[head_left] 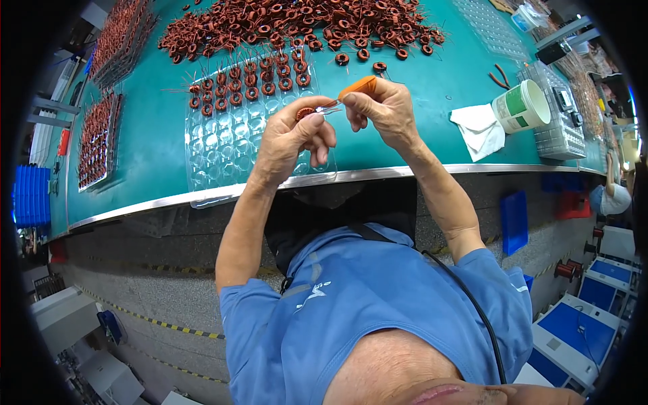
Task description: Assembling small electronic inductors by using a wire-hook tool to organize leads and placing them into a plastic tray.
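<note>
The left hand [291, 138] is narrowed, a small copper-coloured wire-wound ring coil [306, 113] being pinched between thumb and forefinger; the right hand [386, 111] is closed around a slim orange-handled hand tool [359, 86], exact type not discernible. For good work at this step, it is judged that the coil should be gripped by its body, with the thin pale wire leads [329, 111] left free, and that the tool should be guided lightly by the fingertips so that the leads are not bent at the root or the winding scraped. Both wrists are best kept low and steady. Position of coil: within the left grip, to the left of the right hand, with its leads directed rightward toward that hand; the tool tip is seen close by the leads, but contact cannot be confirmed. Beneath and left of the left hand, a clear plastic tray with round pockets [223, 158] is laid on the green-topped table [368, 147]. Its far rows are occupied by similar copper-coloured coils [251, 79]. Farther off, beyond both hands, a large heap of reddish-brown wire-wound coils [304, 27] is spread.
</note>
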Motion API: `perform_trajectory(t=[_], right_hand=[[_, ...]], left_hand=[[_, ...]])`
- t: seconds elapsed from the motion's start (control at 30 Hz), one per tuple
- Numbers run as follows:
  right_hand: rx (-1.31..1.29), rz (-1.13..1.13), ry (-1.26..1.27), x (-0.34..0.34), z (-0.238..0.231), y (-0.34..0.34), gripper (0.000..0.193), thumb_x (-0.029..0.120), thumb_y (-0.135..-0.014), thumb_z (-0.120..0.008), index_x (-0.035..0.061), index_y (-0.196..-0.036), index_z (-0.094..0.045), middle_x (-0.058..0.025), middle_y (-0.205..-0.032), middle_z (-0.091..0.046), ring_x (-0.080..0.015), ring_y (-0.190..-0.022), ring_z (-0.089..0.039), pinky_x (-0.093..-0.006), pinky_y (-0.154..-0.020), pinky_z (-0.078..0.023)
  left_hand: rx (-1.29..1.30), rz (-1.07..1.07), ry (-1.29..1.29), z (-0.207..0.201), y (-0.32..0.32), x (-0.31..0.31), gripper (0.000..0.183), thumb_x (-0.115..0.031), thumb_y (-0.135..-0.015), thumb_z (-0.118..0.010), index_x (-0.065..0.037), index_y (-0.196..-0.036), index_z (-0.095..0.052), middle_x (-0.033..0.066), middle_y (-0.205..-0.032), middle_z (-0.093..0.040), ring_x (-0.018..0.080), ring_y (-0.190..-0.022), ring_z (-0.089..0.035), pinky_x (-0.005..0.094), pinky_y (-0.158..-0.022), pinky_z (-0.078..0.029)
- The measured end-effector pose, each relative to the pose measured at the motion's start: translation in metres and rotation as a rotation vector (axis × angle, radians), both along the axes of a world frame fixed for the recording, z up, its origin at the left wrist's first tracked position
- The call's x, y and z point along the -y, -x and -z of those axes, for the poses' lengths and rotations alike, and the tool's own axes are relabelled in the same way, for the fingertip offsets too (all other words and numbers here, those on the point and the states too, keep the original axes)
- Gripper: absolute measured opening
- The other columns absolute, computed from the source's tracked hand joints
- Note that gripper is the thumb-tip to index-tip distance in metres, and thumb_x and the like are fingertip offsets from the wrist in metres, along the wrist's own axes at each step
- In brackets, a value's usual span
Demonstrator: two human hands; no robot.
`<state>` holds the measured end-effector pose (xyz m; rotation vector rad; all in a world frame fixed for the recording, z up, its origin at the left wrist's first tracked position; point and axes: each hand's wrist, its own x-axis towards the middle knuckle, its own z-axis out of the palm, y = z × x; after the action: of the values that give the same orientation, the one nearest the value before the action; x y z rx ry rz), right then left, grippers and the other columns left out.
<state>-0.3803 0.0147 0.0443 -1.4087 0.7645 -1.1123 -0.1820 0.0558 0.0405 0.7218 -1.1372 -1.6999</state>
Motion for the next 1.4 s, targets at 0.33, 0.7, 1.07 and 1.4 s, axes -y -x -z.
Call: perform_trajectory(t=[0.33, 0.7, 1.07, 1.4], right_hand=[[-0.061, 0.261, 0.147, -0.019, 0.003, -0.027, 0.023, 0.021, -0.091, -0.066, -0.0021, -0.094, -0.068, -0.0029, -0.065, -0.063, -0.0069, -0.051, -0.056, -0.0195, -0.044, -0.041], [0.098, 0.13, -0.149, -0.006, 0.004, -0.028, 0.02, 0.019, -0.092, -0.062, -0.0013, -0.091, -0.065, -0.0031, -0.064, -0.06, -0.0071, -0.047, -0.053, -0.0188, -0.041, -0.039], [-0.012, 0.262, -0.12, -0.008, -0.005, -0.015, 0.038, 0.036, -0.094, -0.06, -0.0009, -0.104, -0.06, -0.0055, -0.067, -0.062, -0.0082, -0.048, -0.056, -0.0189, -0.042, -0.039], [0.094, -0.185, -0.377, -0.003, -0.003, -0.022, 0.03, 0.027, -0.095, -0.059, 0.0009, -0.083, -0.064, -0.005, -0.059, -0.059, -0.0098, -0.042, -0.052, -0.02, -0.04, -0.04]], left_hand=[[-0.199, -0.291, 0.017, 0.009, 0.016, -0.013, 0.024, -0.023, -0.097, -0.054, 0.0, -0.106, -0.055, 0.0089, -0.065, -0.057, 0.0144, -0.044, -0.053, 0.0237, -0.039, -0.043], [-0.064, -0.243, -0.071, 0.014, 0.013, -0.015, 0.023, -0.018, -0.098, -0.052, -0.001, -0.113, -0.052, 0.0086, -0.075, -0.059, 0.0136, -0.059, -0.058, 0.0235, -0.049, -0.045], [0.069, -0.264, 0.258, 0.006, -0.003, -0.008, 0.027, -0.017, -0.099, -0.052, -0.004, -0.12, -0.041, 0.0049, -0.078, -0.055, 0.0103, -0.062, -0.052, 0.0216, -0.051, -0.041], [0.806, -0.152, 0.537, -0.013, -0.017, 0.002, 0.034, -0.022, -0.094, -0.06, -0.005, -0.119, -0.045, 0.0164, -0.091, -0.063, 0.0318, -0.083, -0.065, 0.039, -0.069, -0.05]])
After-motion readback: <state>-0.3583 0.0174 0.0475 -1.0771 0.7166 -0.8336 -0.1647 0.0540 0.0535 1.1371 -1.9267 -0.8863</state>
